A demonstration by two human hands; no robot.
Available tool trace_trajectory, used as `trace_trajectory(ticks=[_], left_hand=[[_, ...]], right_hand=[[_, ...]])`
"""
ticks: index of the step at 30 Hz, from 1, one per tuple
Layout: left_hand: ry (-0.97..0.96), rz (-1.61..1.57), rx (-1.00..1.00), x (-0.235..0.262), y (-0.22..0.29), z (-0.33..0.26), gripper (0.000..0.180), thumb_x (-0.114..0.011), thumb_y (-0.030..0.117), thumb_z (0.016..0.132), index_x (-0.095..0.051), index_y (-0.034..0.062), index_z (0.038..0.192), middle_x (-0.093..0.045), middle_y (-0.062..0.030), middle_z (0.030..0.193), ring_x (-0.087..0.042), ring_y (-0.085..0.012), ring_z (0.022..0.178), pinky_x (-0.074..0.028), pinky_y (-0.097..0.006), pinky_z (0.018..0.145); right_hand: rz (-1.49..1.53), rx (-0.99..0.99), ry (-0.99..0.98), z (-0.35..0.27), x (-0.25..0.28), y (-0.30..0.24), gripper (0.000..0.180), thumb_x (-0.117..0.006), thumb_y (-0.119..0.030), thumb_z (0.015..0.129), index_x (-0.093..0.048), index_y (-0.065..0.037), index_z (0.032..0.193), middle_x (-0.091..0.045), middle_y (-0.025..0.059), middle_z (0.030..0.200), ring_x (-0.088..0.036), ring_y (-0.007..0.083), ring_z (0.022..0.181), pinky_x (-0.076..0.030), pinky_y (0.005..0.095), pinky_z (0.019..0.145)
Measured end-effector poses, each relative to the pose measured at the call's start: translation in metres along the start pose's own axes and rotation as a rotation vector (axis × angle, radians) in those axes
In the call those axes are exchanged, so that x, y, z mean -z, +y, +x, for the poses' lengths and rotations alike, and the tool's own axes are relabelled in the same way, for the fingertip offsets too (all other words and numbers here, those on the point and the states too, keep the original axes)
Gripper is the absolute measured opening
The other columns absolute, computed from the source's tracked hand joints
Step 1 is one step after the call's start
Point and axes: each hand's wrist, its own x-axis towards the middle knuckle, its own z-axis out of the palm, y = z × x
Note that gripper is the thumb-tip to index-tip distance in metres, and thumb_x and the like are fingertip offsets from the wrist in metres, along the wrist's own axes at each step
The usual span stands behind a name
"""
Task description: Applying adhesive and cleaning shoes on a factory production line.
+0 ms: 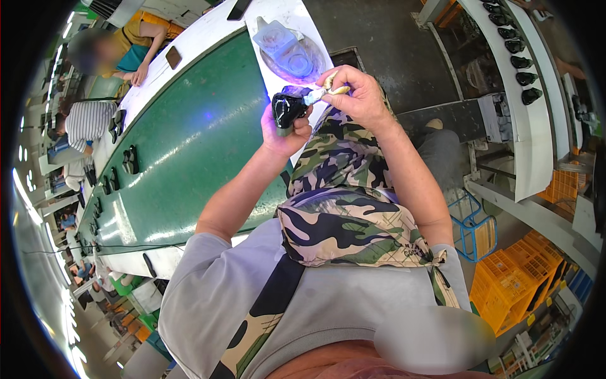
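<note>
My left hand [284,134] is closed around a glossy black shoe [288,110], holding it up in front of the camouflage apron [353,221]. My right hand [361,95] pinches a small pale thing with a whitish-blue end [314,96], which meets the shoe's right side. Its exact kind is too small to make out. Cream-coloured coverings show on some right fingertips. Just beyond both hands, a clear bluish plastic tray [278,39] with a round part sits on a white board, under violet light.
A green conveyor belt [196,120] with white edges runs along my left, carrying black shoes [130,159]. Co-workers sit across it, one in a yellow top [132,41]. On my right are a shelf with a row of black shoes [521,62], a blue-framed stool [473,227] and yellow crates [511,278].
</note>
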Motion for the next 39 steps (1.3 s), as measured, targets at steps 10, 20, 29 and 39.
trace_trajectory(ticks=[10, 20, 29, 39], left_hand=[[-0.046, 0.011, 0.015, -0.014, -0.003, 0.010, 0.059, -0.052, 0.055, 0.087, -0.062, 0.0090, 0.123, -0.068, -0.0170, 0.100, -0.056, -0.0158, 0.056, -0.041, -0.026, 0.049], [0.107, 0.291, -0.001, -0.047, -0.004, 0.017, 0.077, -0.044, 0.066, 0.091, -0.053, 0.0024, 0.134, -0.068, -0.0104, 0.092, -0.049, -0.0148, 0.049, -0.036, -0.027, 0.045], [-0.016, 0.684, -0.082, -0.131, 0.002, 0.065, 0.056, -0.057, 0.052, 0.092, -0.058, 0.0067, 0.125, -0.070, -0.0145, 0.108, -0.071, -0.0292, 0.086, -0.058, -0.043, 0.070], [-0.424, 0.915, -0.462, -0.351, -0.040, 0.165, 0.047, -0.065, 0.004, 0.087, -0.047, 0.0047, 0.129, -0.062, -0.0100, 0.116, -0.065, -0.0271, 0.105, -0.051, -0.044, 0.099]], right_hand=[[0.257, -0.074, 0.044, 0.007, 0.002, -0.016, 0.021, -0.071, 0.001, 0.085, -0.052, -0.006, 0.086, -0.066, 0.0132, 0.106, -0.060, 0.0132, 0.093, -0.049, 0.0281, 0.081], [0.288, -0.115, 0.433, -0.016, 0.048, 0.013, 0.022, -0.074, 0.001, 0.080, -0.055, -0.006, 0.088, -0.068, 0.0120, 0.101, -0.063, 0.0162, 0.092, -0.051, 0.0313, 0.084], [0.297, -0.391, 0.993, -0.134, 0.138, 0.068, 0.020, -0.073, 0.001, 0.080, -0.056, -0.007, 0.087, -0.059, 0.0016, 0.084, -0.061, 0.0133, 0.076, -0.051, 0.0275, 0.066], [0.545, -0.386, 1.106, -0.217, 0.161, 0.098, 0.022, -0.075, -0.001, 0.081, -0.057, -0.011, 0.090, -0.061, 0.0019, 0.086, -0.063, 0.0150, 0.077, -0.050, 0.0285, 0.064]])
